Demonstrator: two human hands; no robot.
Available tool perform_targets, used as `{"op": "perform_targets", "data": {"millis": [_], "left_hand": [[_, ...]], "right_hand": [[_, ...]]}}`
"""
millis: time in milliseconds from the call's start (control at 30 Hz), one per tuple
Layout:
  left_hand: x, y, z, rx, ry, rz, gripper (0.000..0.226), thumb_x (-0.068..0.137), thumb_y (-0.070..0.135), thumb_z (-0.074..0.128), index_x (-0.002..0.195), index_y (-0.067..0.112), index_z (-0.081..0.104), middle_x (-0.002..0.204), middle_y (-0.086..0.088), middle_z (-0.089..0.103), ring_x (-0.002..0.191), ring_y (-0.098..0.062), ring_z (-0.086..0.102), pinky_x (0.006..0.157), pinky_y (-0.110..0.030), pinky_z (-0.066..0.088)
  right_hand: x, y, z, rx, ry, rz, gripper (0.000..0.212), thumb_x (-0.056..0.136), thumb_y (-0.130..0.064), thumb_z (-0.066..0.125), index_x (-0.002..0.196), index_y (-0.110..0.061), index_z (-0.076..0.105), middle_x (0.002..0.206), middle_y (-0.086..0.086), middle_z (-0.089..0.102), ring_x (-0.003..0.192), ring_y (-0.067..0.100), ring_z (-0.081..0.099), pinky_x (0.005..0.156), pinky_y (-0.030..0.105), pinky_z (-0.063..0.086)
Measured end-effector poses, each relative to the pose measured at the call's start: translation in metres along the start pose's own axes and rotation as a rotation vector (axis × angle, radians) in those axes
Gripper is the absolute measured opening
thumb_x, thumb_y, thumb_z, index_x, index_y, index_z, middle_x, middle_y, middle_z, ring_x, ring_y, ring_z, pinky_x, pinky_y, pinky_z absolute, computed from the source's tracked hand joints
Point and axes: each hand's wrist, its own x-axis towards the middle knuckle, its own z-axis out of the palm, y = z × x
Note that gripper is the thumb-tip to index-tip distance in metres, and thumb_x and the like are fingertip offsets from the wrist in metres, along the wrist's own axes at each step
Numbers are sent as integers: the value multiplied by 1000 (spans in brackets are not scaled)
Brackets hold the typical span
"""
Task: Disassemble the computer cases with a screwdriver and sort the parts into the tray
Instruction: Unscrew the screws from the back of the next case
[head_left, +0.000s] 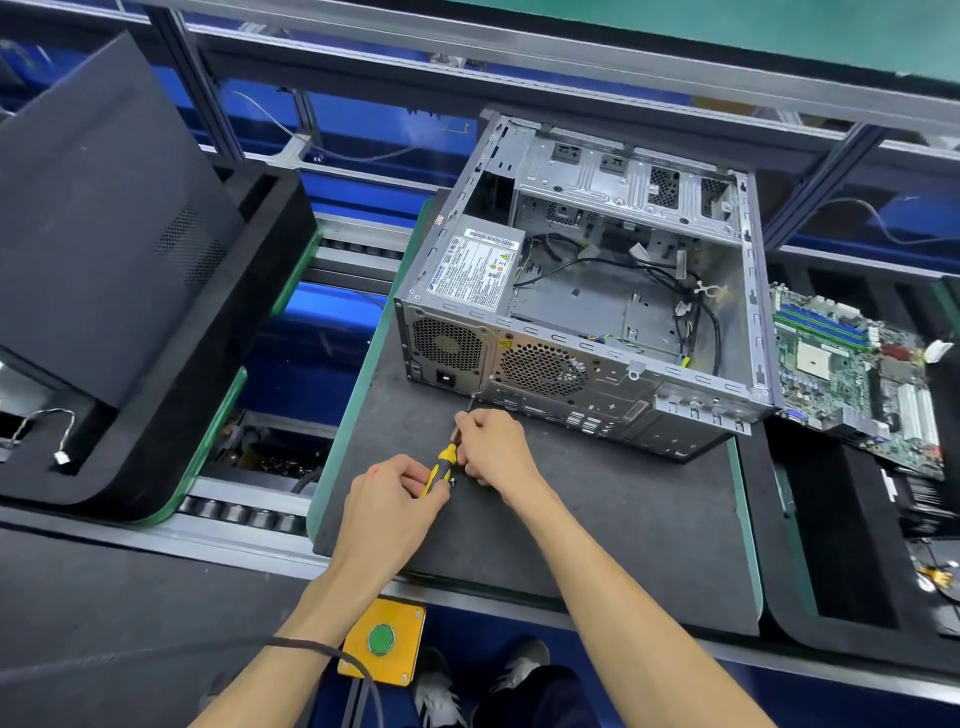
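Note:
An open grey computer case (587, 384) lies on its side on a dark mat (571, 519), with the power supply (475, 265) and loose cables inside. My left hand (387, 499) grips the yellow-black handle of a screwdriver (441, 465). My right hand (493, 447) pinches the shaft near the handle. The tip touches the case's rear panel just below the power supply. A small screw lies by the handle's end, between my hands.
A removed green motherboard (852, 374) lies in the black foam tray (857, 519) at the right. Another black tray (171, 415) at the left holds a black side panel (98, 208) and a small cable. A yellow box with a green button (382, 639) sits below the table edge.

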Motion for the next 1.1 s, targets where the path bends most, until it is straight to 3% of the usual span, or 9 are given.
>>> {"op": "perform_targets", "data": {"millis": [200, 367, 467, 533, 667, 800, 933, 1033, 1100], "left_hand": [[-7, -1, 2, 122, 50, 53, 26, 82, 45, 76, 89, 28, 57, 76, 11, 59, 68, -5, 57, 55, -18, 36], [-13, 6, 6, 483, 53, 114, 45, 82, 58, 70, 89, 24, 41, 87, 8, 57, 78, -16, 60, 59, -28, 33], [-17, 5, 13, 579, 26, 162, 37, 92, 49, 62, 89, 24, 35, 94, 3, 60, 84, -19, 62, 63, -26, 33], [-17, 3, 12, 419, 12, 124, 32, 92, 41, 65, 84, 19, 42, 81, 2, 61, 69, -17, 59, 59, -27, 36], [-13, 0, 8, -425, -147, -234, 21, 91, 22, 72, 82, 3, 69, 65, -11, 71, 50, -23, 66, 58, -41, 60], [-13, -2, 3, -638, -233, -360, 21, 93, 22, 69, 96, 1, 72, 77, -13, 73, 57, -20, 64, 52, -35, 57], [-18, -10, 4, 205, 6, 62, 29, 90, 55, 63, 92, 29, 48, 65, 3, 63, 65, -16, 62, 58, -34, 47], [-28, -3, 14, 616, 104, 287, 38, 94, 61, 48, 88, 25, 40, 65, 5, 60, 60, -22, 66, 47, -29, 30], [-35, 2, 22, 737, 92, 363, 40, 85, 55, 66, 83, 17, 52, 54, 4, 51, 40, -21, 59, 40, -23, 23]], "right_hand": [[1, 2, 3, 57, 23, 13, 41, 102, -29, 47, 67, -18, 64, 49, -4, 56, 31, 6, 42, 36, 17, 35], [0, 3, 6, 101, 46, 15, 40, 100, -27, 49, 64, -19, 64, 47, -5, 55, 34, 6, 44, 43, 23, 37], [0, 2, 6, 111, 43, 22, 41, 101, -27, 49, 65, -19, 65, 48, -5, 56, 35, 5, 43, 43, 22, 37], [1, 2, 5, 129, 31, 40, 39, 102, -28, 49, 68, -18, 66, 48, -4, 55, 34, 7, 42, 37, 19, 35], [3, 3, 3, 198, -18, 76, 37, 103, -27, 48, 73, -15, 66, 48, -5, 53, 32, 8, 37, 34, 16, 28], [5, 1, 2, 238, -50, 83, 37, 104, -26, 47, 74, -13, 64, 49, -6, 53, 31, 5, 35, 33, 14, 24], [3, 1, 2, 252, -49, 78, 38, 104, -25, 46, 72, -14, 62, 52, -3, 52, 31, 5, 35, 34, 14, 24], [3, 2, 3, 248, -35, 80, 38, 105, -26, 45, 72, -14, 61, 50, -3, 52, 32, 5, 36, 35, 16, 26], [2, 2, 3, 255, -18, 80, 38, 105, -26, 45, 72, -13, 61, 49, -3, 52, 32, 6, 37, 35, 17, 26]]}}
